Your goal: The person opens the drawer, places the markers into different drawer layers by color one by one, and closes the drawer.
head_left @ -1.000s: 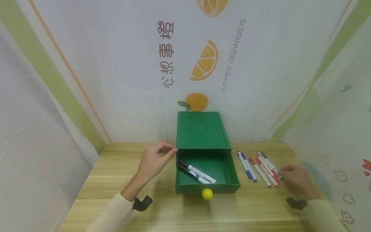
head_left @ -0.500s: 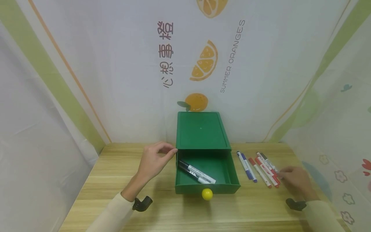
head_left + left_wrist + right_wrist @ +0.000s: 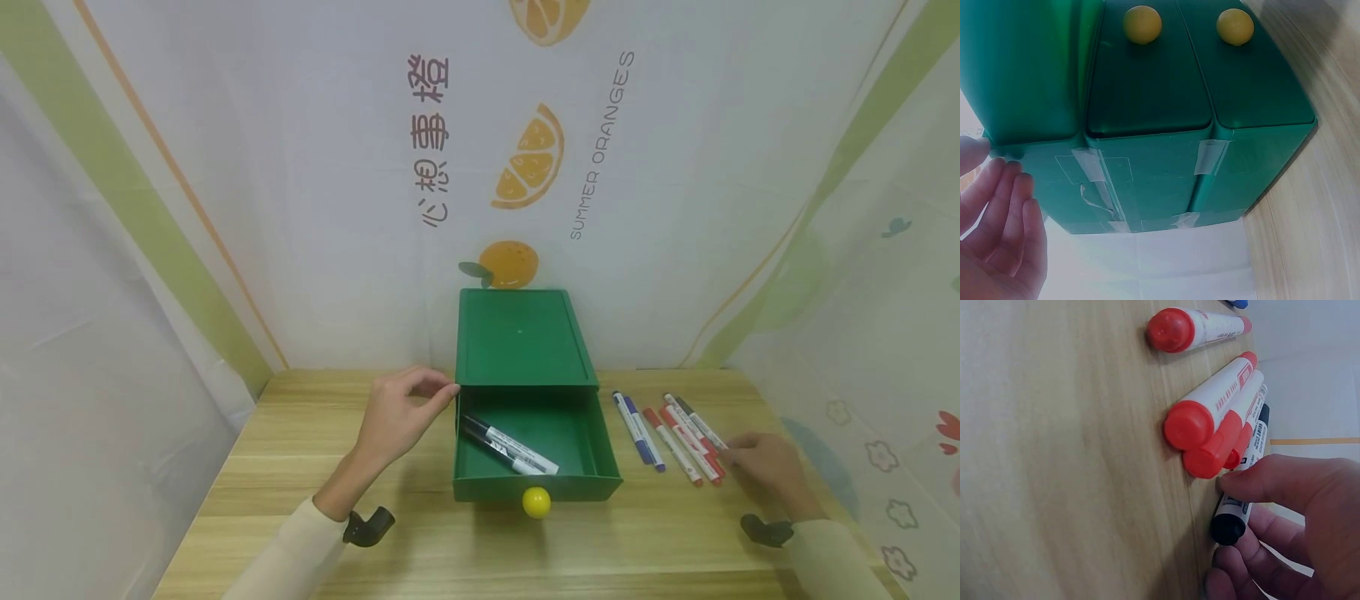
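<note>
In the right wrist view, my right hand (image 3: 1297, 519) pinches a black marker (image 3: 1230, 529) near its capped end, thumb on one side and fingers on the other. Red markers (image 3: 1210, 403) lie close beside it. The head view puts this right hand (image 3: 768, 468) at the right of the table. My left hand (image 3: 401, 417) has its thumb tip at the left front corner of the green drawer cabinet (image 3: 521, 337), with its fingers loosely bent along the side. The cabinet's top drawer (image 3: 577, 433) stands pulled out, holding black-capped markers (image 3: 517, 450).
Blue markers (image 3: 637, 431) lie between the drawer and the red markers. A yellow knob (image 3: 536, 502) juts from the drawer front. Below the pulled-out drawer, two closed ones (image 3: 1147, 81) also bear yellow knobs. A printed cloth (image 3: 337, 208) hangs behind the wooden table (image 3: 300, 450).
The right hand has shifted slightly toward me, its fingers settling on the black marker's near end. That marker now lies a little apart from the red ones. The left hand stays put.
</note>
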Motion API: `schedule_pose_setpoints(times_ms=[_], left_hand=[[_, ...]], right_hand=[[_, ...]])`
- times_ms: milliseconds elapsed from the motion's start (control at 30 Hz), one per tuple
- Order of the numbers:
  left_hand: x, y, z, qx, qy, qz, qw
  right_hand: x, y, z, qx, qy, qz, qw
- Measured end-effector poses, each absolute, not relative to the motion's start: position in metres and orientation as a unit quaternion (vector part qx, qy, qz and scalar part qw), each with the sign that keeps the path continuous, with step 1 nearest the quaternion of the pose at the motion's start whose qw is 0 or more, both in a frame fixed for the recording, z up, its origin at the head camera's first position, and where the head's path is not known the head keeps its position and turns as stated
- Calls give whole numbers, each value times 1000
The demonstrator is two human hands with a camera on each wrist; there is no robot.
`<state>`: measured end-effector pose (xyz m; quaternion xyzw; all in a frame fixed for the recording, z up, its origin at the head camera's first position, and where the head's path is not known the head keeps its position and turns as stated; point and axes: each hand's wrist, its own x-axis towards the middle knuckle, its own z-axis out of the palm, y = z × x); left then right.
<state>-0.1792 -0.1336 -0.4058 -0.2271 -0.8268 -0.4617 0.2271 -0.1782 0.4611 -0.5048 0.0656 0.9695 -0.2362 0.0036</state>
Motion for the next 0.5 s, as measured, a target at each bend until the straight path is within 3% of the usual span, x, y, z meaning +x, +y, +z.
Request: schedule_pose_setpoints(times_ms=[500], left_hand=[[-179, -134, -406, -226, -829, -458, 226]], right_hand=[[-177, 461, -505, 61, 971, -233, 2]])
